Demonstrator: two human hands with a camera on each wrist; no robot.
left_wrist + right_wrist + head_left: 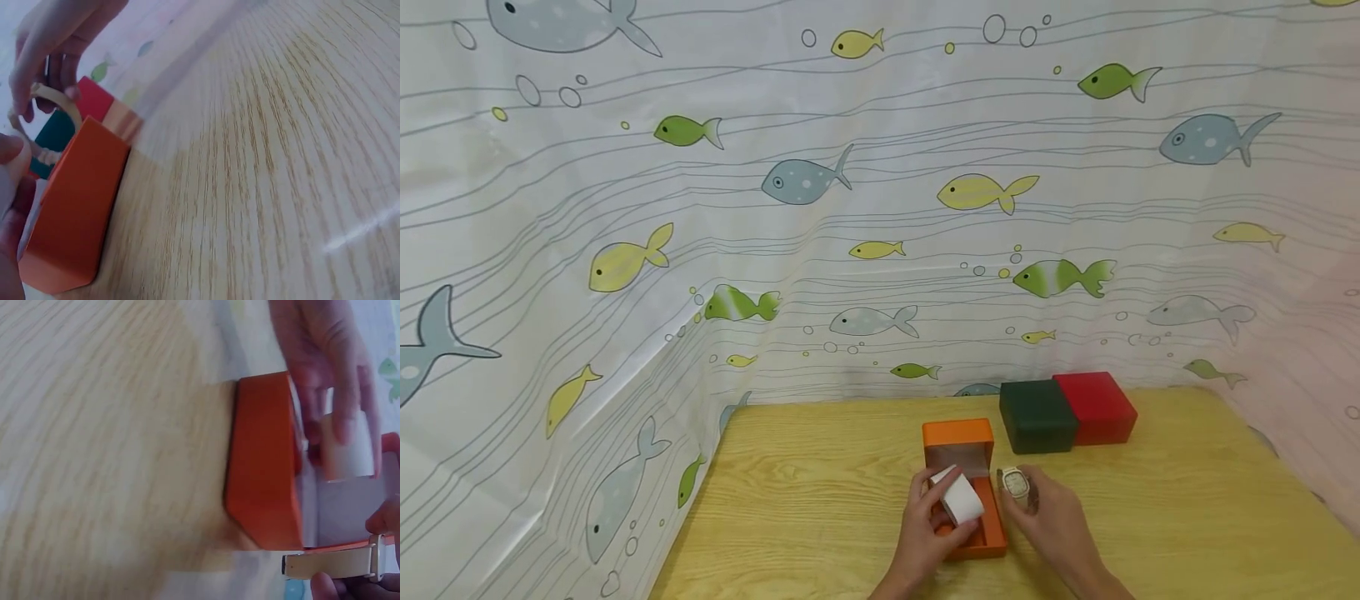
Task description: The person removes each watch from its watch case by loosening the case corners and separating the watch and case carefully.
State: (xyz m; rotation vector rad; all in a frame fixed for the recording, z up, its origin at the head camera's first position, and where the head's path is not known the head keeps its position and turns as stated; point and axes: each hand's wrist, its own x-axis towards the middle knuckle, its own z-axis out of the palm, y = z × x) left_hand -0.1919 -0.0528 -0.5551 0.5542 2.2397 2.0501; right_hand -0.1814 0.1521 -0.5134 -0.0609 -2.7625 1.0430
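An orange watch box (pixel 994 527) stands on the table with its hinged lid (pixel 957 432) raised at the back. Over its inside, my left hand (pixel 919 527) holds a white watch cushion (pixel 961 498) between thumb and fingers. Just right of the box, my right hand (pixel 1056 517) grips a wristwatch (pixel 1016 484) with a pale squarish face. In the left wrist view the watch band (pixel 61 100) forms a loop above the box wall (pixel 81 212). The right wrist view shows the cushion (pixel 350 453) apart from the watch strap (pixel 331 564).
Behind the right hand, a dark green box (pixel 1039 417) and a red box (pixel 1095 408) sit side by side, both closed. The wood-grain table (pixel 805 483) runs back to a white fish-print curtain (pixel 880 208), which also hangs along both sides.
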